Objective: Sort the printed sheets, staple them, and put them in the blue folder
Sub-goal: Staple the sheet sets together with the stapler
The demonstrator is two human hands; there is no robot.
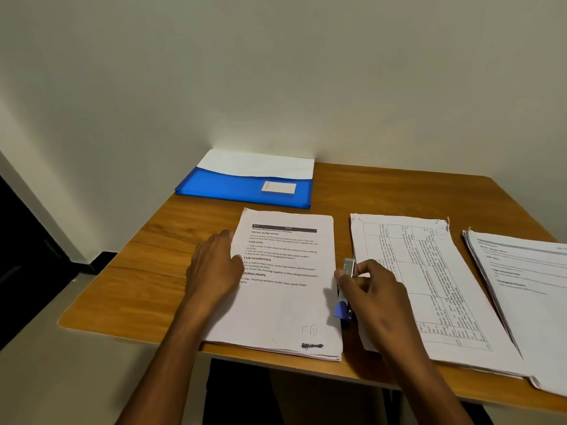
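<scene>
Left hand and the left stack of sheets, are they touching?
Touching. The head view shows the left hand resting on the left stack's left edge, thumb lying on the printed page.

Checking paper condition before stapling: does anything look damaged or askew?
Yes. The middle stack, printed with tables, has ragged, curled top corners, and the right stack is fanned unevenly. The left stack looks squared.
</scene>
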